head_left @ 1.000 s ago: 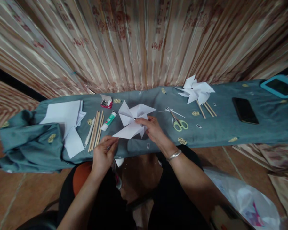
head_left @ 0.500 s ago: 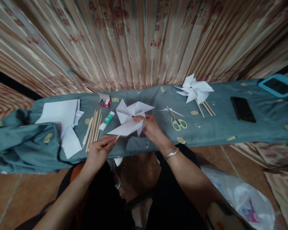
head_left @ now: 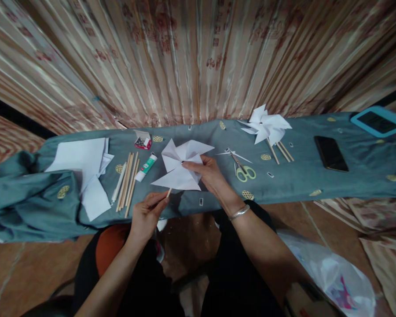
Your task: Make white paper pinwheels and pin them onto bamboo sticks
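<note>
A white paper pinwheel (head_left: 182, 165) hovers over the teal cloth (head_left: 284, 185). My right hand (head_left: 207, 175) pinches its centre, where a small pin head shows. My left hand (head_left: 147, 214) is closed on the lower end of a thin wooden stick (head_left: 168, 192), which runs up behind the pinwheel. Most of the stick is hidden by the paper.
On the cloth lie white paper sheets (head_left: 82, 163), a bundle of wooden sticks (head_left: 127, 180), a glue stick (head_left: 145, 167), a small box of pins (head_left: 141, 141), green scissors (head_left: 243, 169), finished pinwheels (head_left: 267, 127), a black phone (head_left: 330, 153) and a blue-cased tablet (head_left: 376, 121). Striped curtain behind; a plastic bag (head_left: 333, 273) on the floor.
My left hand has slid lower and to the right along the stick. The pinwheel has turned slightly under my right hand, which stays at its centre.
</note>
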Available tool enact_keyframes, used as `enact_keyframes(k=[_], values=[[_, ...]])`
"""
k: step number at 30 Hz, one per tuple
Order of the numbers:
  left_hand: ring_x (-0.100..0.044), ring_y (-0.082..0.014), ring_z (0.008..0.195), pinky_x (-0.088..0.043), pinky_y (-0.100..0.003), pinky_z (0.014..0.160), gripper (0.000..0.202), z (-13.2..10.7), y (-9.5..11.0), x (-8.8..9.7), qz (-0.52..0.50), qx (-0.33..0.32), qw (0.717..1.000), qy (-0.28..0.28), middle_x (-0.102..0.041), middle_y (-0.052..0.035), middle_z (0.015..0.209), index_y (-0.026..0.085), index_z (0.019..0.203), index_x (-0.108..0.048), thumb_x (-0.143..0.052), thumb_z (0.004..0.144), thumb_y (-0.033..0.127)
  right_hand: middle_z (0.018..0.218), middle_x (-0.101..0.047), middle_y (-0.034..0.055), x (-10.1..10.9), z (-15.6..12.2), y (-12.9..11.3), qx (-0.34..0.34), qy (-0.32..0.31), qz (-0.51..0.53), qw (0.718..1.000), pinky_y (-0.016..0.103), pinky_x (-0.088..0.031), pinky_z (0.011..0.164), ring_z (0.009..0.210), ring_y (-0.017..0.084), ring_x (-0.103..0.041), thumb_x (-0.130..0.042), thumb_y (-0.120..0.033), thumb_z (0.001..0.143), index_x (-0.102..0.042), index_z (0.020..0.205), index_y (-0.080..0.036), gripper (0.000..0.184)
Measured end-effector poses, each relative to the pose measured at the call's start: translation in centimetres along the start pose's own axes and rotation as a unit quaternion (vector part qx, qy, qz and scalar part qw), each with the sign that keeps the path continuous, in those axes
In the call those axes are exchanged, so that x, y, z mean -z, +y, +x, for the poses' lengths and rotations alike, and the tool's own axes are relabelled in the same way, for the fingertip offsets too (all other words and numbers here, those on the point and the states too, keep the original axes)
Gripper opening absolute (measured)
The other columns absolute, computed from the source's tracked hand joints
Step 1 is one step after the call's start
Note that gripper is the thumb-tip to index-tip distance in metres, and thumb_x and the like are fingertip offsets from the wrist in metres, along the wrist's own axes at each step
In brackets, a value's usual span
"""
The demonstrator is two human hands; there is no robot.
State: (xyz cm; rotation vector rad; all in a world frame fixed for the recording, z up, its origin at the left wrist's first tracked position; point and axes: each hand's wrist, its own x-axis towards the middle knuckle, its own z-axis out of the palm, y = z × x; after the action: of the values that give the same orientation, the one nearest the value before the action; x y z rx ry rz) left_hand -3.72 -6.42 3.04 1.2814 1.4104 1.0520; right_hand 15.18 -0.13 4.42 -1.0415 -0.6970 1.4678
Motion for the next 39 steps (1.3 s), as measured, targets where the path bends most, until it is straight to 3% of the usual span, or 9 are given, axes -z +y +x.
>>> enact_keyframes(k=[7,11,17,22,27,31,35,39], values=[[-0.059,-0.0183,0.073,-0.046,-0.031,0.071,0.025,0.3,-0.1,0.0,0.024,-0.036,0.999,0.003,-0.068,-0.0049,0.078,0.02,0.086,-0.08,-0.072,0.068,0.036,0.057,-0.067,-0.0036,0.0,-0.1,-0.2,0.002,0.012,-0.015,1.0,0.025,-0.042,0.053,0.052,0.011,-0.056,-0.084,-0.027,0.048,-0.069,0.057,-0.019,0.02],[-0.058,-0.0178,0.073,-0.044,-0.029,0.065,0.025,1.0,-0.1,0.1,0.035,-0.052,0.998,0.015,-0.068,-0.005,0.077,0.02,0.086,-0.08,-0.071,0.068,0.036,0.061,-0.068,-0.0019,0.0,-0.3,-0.5,0.01,0.001,-0.009,1.0,0.025,-0.042,0.054,0.056,0.012,-0.056,-0.084,-0.03,0.05,-0.07,0.061,-0.018,0.021],[-0.048,-0.0098,0.058,-0.038,-0.023,0.052,0.038,0.5,0.4,-0.4,-0.045,0.083,0.996,0.0,-0.065,-0.0029,0.076,0.018,0.088,-0.079,-0.08,0.058,0.042,0.058,-0.064,-0.0033,-0.1,-0.6,-0.7,0.021,0.008,-0.028,0.999,0.023,-0.039,0.051,0.054,0.01,-0.051,-0.081,-0.031,0.052,-0.065,0.058,-0.019,0.021],[-0.053,-0.0093,0.059,-0.036,-0.017,0.048,0.043,-0.5,1.2,-1.3,-0.16,0.214,0.964,0.016,-0.069,-0.0048,0.069,0.017,0.076,-0.079,-0.09,0.038,0.034,0.056,-0.061,-0.0036,-0.1,-0.9,-0.6,0.027,0.009,-0.042,0.999,0.023,-0.036,0.049,0.051,0.009,-0.049,-0.08,-0.032,0.051,-0.064,0.058,-0.017,0.022],[-0.053,-0.0086,0.054,-0.034,-0.017,0.045,0.041,-1.4,1.6,-1.9,-0.228,0.26,0.938,0.025,-0.069,-0.0052,0.062,0.016,0.07,-0.078,-0.092,0.033,0.027,0.056,-0.062,-0.0033,0.0,-0.9,-0.5,0.012,-0.01,-0.038,0.999,0.024,-0.037,0.051,0.051,0.01,-0.051,-0.081,-0.033,0.05,-0.066,0.059,-0.016,0.024],[-0.052,-0.0078,0.052,-0.039,-0.02,0.049,0.038,-1.1,1.4,-1.7,-0.191,0.215,0.957,0.031,-0.071,-0.0032,0.067,0.019,0.072,-0.079,-0.091,0.038,0.029,0.058,-0.065,-0.0041,0.2,-0.5,-0.8,0.004,-0.02,-0.024,1.0,0.025,-0.041,0.056,0.054,0.011,-0.054,-0.085,-0.033,0.046,-0.067,0.059,-0.017,0.028],[-0.052,-0.0082,0.056,-0.041,-0.022,0.053,0.03,0.0,1.0,-0.9,-0.12,0.105,0.987,0.01,-0.07,-0.002,0.075,0.02,0.078,-0.08,-0.087,0.051,0.032,0.064,-0.069,-0.003,0.9,-0.1,-1.2,0.002,-0.039,-0.008,0.999,0.026,-0.046,0.06,0.058,0.012,-0.059,-0.088,-0.034,0.047,-0.07,0.064,-0.018,0.029],[-0.053,-0.0105,0.06,-0.041,-0.023,0.054,0.025,1.9,0.7,0.1,-0.053,0.012,0.998,-0.033,-0.067,-0.002,0.074,0.021,0.084,-0.08,-0.08,0.062,0.033,0.071,-0.072,-0.0019,1.9,0.3,-2.0,0.02,-0.062,0.019,0.998,0.027,-0.05,0.067,0.064,0.013,-0.063,-0.088,-0.034,0.05,-0.071,0.067,-0.019,0.028]])
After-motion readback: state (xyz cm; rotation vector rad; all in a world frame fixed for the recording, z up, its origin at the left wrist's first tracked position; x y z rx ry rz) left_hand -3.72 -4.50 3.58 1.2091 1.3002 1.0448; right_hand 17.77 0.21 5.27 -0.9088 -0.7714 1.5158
